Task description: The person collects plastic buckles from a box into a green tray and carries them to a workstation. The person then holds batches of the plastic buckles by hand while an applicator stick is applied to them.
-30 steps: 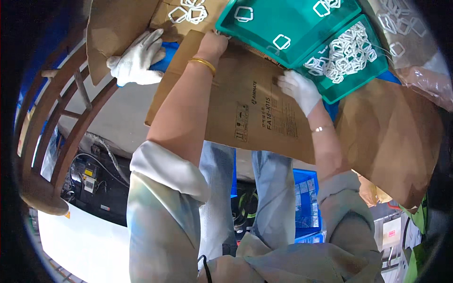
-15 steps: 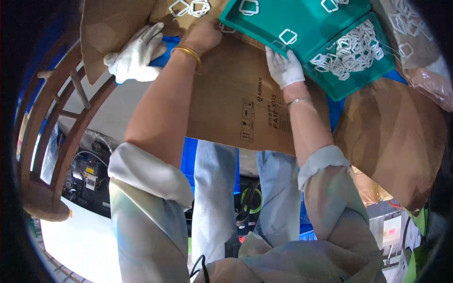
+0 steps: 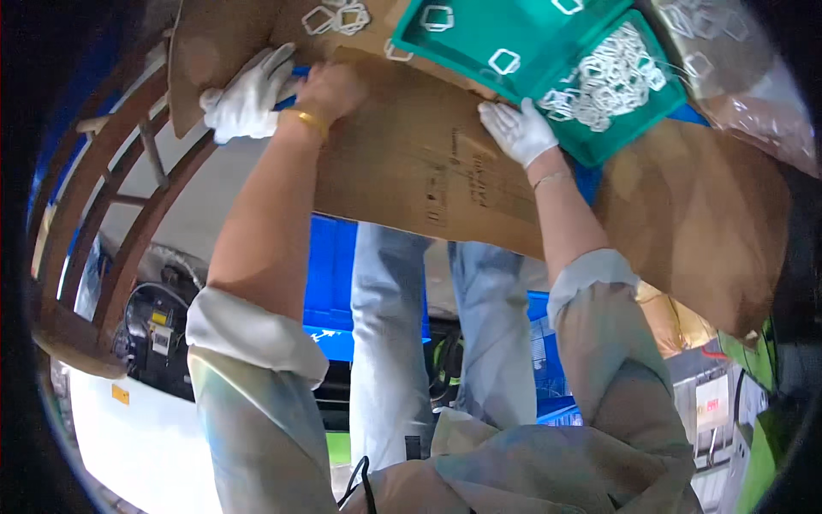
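My left hand, bare and with a yellow bangle at the wrist, hovers over or rests on the cardboard sheet; its fingers are smeared by motion. Just left of it lies an empty white glove. A white glove covers my right hand, whose fingers are stretched out over the cardboard beside a green tray. That tray holds a few white plastic frames. Next to it, a green bin is heaped with many such frames. More loose frames lie on the cardboard beyond my left hand.
A clear plastic bag with white frames sits at the far right. Another brown cardboard piece hangs at the right. A wooden chair back stands at the left. Blue crates are below, around my legs.
My left hand has drawn back left and nearer, away from the loose frames toward the glove. My right hand has come off the tray's edge, fingers flat. The whole view has shifted slightly.
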`<state>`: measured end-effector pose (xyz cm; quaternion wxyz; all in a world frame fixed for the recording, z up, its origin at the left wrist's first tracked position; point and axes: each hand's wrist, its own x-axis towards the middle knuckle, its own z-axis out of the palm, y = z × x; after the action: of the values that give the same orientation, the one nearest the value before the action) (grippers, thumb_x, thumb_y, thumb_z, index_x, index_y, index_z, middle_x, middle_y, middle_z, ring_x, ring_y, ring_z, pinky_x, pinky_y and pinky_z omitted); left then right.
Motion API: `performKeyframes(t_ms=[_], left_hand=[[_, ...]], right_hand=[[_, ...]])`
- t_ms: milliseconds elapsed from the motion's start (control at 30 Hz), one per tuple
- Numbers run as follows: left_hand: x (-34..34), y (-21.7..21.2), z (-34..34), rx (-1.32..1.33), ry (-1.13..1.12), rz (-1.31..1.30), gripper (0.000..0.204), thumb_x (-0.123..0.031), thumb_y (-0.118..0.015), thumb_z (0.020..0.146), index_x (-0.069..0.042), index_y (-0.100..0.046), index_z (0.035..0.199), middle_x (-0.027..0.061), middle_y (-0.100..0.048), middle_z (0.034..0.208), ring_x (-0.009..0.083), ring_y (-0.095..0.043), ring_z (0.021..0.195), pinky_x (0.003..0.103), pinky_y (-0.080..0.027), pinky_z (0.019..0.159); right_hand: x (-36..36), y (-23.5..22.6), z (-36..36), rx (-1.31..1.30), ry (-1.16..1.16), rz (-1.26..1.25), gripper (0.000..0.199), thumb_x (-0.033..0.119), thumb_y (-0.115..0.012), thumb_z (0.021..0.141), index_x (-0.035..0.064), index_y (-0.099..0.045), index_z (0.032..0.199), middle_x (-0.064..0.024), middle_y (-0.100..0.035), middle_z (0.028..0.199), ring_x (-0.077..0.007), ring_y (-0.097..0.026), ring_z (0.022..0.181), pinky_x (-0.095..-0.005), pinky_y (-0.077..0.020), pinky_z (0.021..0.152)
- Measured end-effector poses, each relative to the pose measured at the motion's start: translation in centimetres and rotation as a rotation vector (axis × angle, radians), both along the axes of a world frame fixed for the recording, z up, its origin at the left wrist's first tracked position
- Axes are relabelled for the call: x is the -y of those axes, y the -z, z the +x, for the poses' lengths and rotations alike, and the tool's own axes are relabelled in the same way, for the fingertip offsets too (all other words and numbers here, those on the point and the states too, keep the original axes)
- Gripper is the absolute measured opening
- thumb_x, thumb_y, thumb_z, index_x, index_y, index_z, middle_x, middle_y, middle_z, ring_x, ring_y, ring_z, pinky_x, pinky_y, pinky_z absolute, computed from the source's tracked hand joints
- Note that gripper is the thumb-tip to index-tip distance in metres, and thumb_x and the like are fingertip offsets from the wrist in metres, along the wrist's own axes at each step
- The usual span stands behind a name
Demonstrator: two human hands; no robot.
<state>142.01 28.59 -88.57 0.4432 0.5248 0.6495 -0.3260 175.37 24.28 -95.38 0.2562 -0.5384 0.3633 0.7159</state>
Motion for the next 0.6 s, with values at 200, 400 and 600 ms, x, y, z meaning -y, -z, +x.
performKeyframes(t_ms=[200, 400, 600], left_hand=[[1.2, -0.3, 4.2, -0.076, -0.048, 0.135, 0.064, -0.038, -0.056, 0.088, -0.015, -0.036, 0.144, 0.0212, -0.043, 0.145, 0.0385, -0.038, 0.136, 0.059, -0.035, 0.105], [-1.5, 5.5, 7.1, 0.467, -1.298, 0.071, 0.043, -0.023, -0.064, 0.088, -0.006, -0.051, 0.125, 0.0147, -0.06, 0.119, 0.0285, -0.061, 0.104, 0.041, -0.055, 0.076], [0.9, 9.7, 8.2, 0.591, -1.703, 0.114, 0.051, -0.007, -0.065, 0.085, -0.007, -0.041, 0.13, 0.0125, -0.056, 0.115, 0.0235, -0.061, 0.095, 0.034, -0.054, 0.073]], right_hand=[[3.1, -2.3, 5.0, 0.183, -0.084, -0.037, 0.07, 0.047, -0.038, 0.102, -0.0019, -0.019, 0.149, -0.0204, -0.031, 0.152, -0.0384, -0.038, 0.136, -0.0505, -0.0391, 0.109], [3.0, 0.8, 7.6, 0.217, 0.083, -0.02, 0.065, 0.041, -0.042, 0.101, -0.0056, -0.027, 0.144, -0.0254, -0.027, 0.152, -0.0389, -0.031, 0.14, -0.0523, -0.0325, 0.113], [1.7, 2.4, 6.3, 0.437, 0.161, -0.135, 0.047, 0.024, -0.04, 0.101, -0.0064, -0.036, 0.137, -0.0248, -0.037, 0.145, -0.041, -0.038, 0.134, -0.0552, -0.0359, 0.11]])
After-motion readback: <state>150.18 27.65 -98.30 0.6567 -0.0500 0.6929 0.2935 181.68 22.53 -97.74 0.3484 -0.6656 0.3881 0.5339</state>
